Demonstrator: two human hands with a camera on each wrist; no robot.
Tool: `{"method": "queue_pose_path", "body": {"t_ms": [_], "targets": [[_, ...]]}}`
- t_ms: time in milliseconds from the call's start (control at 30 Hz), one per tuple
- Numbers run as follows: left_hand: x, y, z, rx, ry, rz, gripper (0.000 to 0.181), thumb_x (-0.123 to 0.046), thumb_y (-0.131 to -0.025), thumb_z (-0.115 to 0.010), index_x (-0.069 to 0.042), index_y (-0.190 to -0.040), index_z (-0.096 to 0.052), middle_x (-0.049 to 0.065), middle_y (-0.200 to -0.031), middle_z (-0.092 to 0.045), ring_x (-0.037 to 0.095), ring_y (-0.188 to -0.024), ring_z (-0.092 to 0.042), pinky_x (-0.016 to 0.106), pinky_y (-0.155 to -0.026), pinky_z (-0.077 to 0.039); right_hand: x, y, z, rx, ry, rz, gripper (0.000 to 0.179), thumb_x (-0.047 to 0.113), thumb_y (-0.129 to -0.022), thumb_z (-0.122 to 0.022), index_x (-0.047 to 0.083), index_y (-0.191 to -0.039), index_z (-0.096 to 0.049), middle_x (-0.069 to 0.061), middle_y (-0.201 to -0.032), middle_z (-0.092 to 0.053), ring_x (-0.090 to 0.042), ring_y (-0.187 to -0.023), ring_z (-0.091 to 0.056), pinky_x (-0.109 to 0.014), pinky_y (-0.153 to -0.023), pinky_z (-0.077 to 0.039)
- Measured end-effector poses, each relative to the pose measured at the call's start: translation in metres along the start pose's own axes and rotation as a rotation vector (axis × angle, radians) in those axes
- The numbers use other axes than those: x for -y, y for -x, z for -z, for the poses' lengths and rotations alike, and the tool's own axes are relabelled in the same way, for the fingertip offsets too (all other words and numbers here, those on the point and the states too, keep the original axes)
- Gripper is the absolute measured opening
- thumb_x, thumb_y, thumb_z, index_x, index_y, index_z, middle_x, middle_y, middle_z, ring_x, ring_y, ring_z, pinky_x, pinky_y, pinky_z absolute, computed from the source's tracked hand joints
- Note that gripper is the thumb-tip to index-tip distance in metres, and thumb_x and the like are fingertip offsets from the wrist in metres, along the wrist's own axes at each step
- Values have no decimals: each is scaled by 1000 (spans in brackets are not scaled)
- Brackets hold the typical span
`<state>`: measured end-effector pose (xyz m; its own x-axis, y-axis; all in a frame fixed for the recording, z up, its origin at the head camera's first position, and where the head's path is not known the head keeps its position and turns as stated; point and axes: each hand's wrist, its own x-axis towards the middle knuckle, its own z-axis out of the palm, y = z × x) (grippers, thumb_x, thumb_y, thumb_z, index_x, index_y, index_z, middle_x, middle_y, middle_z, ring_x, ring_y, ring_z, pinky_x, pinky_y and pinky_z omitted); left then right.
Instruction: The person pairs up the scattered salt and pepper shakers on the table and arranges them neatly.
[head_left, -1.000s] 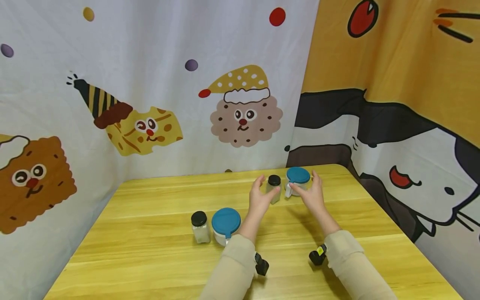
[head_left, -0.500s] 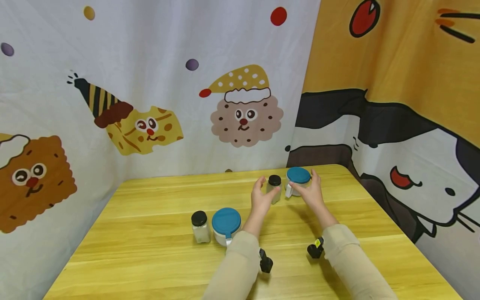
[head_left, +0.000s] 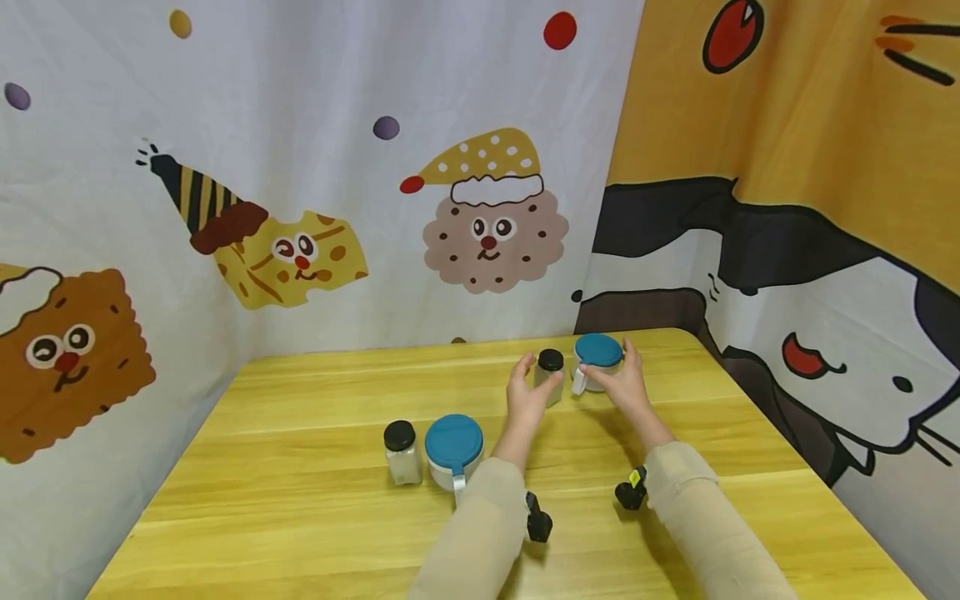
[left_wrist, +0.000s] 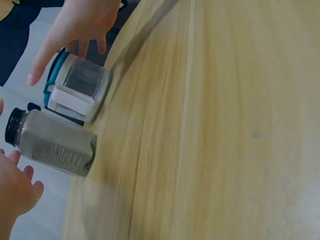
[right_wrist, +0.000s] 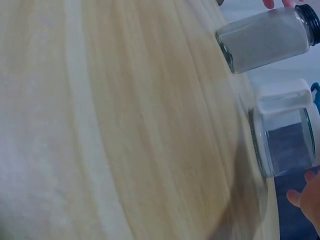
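Note:
In the head view my left hand is around a square glass bottle with a black cap, thumb and fingers spread on either side. Its fingers are straight, and in the left wrist view a gap shows between them and the bottle, which holds a greyish filling. To the right, my right hand frames a glass jar with a blue lid and white handle, thumb at the near side, fingers beyond. The right wrist view shows the jar upright, fingertips close to its wall.
A second black-capped bottle and another blue-lidded jar stand side by side on the wooden table, left of my left forearm. Printed curtains hang close behind the table's far edge and along its right side.
Both hands stay at the bottle and jar with almost no movement. The left forearm has shifted slightly right, showing more of the near jar's handle.

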<state>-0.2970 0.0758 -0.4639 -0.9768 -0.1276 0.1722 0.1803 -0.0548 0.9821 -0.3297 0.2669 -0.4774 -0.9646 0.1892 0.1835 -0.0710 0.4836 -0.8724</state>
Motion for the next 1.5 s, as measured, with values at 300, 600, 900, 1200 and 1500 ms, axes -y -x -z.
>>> {"method": "queue_pose_path", "body": {"t_ms": [300,600,900,1200,1500], "targets": [[5,-4,-1,9,-30,24,63,-16,-82,-77,-3,-137,-49,11,-134,-53,32,-128,-41,46,-106,-32,-7,-3,2,34,-12,-31,116,42,-79,-78,6,-153,4,-26,-155,-4,-44,-139,-15,-59,-108,-20],[5,-7,-2,30,-32,25,64,-18,-83,-76,-3,-139,-48,12,-137,-51,32,-128,-41,45,-106,-33,-11,-11,2,61,-40,-33,116,42,-79,-77,6,-153,5,-24,-156,0,-42,-141,-9,-57,-110,-16],[0,-11,-5,41,-68,17,64,-16,-83,-77,2,-137,-48,15,-136,-51,34,-127,-43,46,-104,-34,-14,-16,-1,73,-57,-21,115,37,-80,-78,5,-153,5,-23,-156,0,-40,-141,-8,-56,-111,-13],[5,-12,-7,48,-98,48,64,-15,-82,-77,2,-137,-49,17,-137,-50,35,-127,-43,47,-104,-35,-18,-16,-3,101,-65,-62,118,37,-80,-77,10,-152,13,-22,-156,4,-41,-141,-8,-57,-110,-14],[7,-18,-8,53,-96,67,63,-16,-84,-76,1,-138,-48,15,-138,-49,34,-127,-43,45,-104,-35,-17,-18,-5,92,-93,-73,121,35,-78,-80,15,-152,14,-22,-157,2,-41,-141,-8,-56,-111,-13]]}}
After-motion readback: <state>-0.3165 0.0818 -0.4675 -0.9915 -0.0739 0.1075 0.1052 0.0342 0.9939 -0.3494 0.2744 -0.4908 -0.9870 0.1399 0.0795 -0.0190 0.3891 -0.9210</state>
